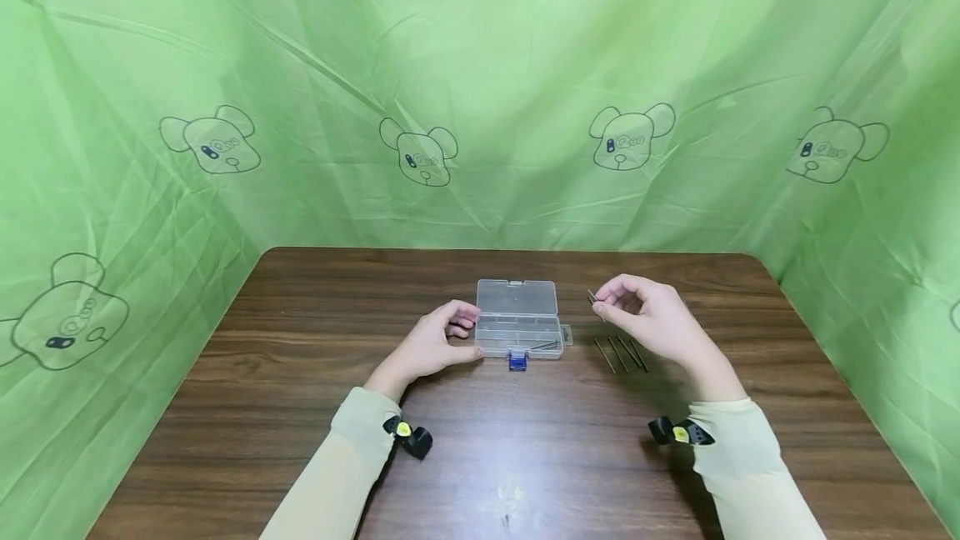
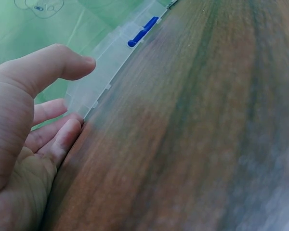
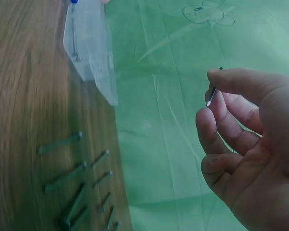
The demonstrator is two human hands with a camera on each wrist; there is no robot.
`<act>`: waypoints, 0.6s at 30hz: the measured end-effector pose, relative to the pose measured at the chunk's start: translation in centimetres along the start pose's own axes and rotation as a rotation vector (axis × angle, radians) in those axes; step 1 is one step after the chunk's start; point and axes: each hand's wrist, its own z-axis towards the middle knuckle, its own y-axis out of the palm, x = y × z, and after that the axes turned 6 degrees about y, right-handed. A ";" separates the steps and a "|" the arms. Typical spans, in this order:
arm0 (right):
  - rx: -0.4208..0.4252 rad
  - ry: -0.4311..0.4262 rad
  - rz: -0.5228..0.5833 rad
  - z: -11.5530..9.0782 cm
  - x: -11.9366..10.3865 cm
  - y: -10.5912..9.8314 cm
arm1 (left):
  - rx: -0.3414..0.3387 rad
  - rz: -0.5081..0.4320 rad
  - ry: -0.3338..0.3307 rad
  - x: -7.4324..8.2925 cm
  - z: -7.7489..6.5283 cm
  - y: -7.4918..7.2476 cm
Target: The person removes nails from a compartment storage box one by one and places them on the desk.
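A clear plastic box (image 1: 517, 298) lies on the table with its lid swung back and a blue latch (image 1: 517, 362) at its front. At the box's left end is my left hand (image 1: 433, 344), fingers loosely bent and touching the side; the thumb reaches the front left corner. To the right, my right hand (image 1: 645, 317) is raised above the table. Its thumb and index finger pinch a thin metal pin (image 3: 212, 95), mostly covered by the fingers. Several similar pins (image 1: 619, 354), some with small heads, lie below that hand. Another metal pin (image 1: 545, 346) is inside the box.
The brown wooden table (image 1: 510, 440) ends at the back against a green cloth (image 1: 502, 40) with mouse-head drawings, which also hangs at both sides. In the right wrist view, longer pins (image 3: 65, 178) and shorter pins (image 3: 102, 178) lie in two groups.
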 end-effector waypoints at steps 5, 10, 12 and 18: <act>0.005 0.038 -0.030 -1.0 1.1 -1.3 | -0.005 0.011 -0.017 0.1 0.0 0.2; -0.001 0.065 -0.066 -2.0 2.1 -2.5 | -0.009 0.016 -0.021 0.3 0.1 0.3; -0.015 0.065 -0.080 -2.3 2.7 -2.9 | -0.009 0.019 -0.022 0.3 0.1 0.3; -0.101 0.104 -0.112 -2.6 4.6 -4.1 | 0.000 0.017 -0.025 0.4 0.0 0.1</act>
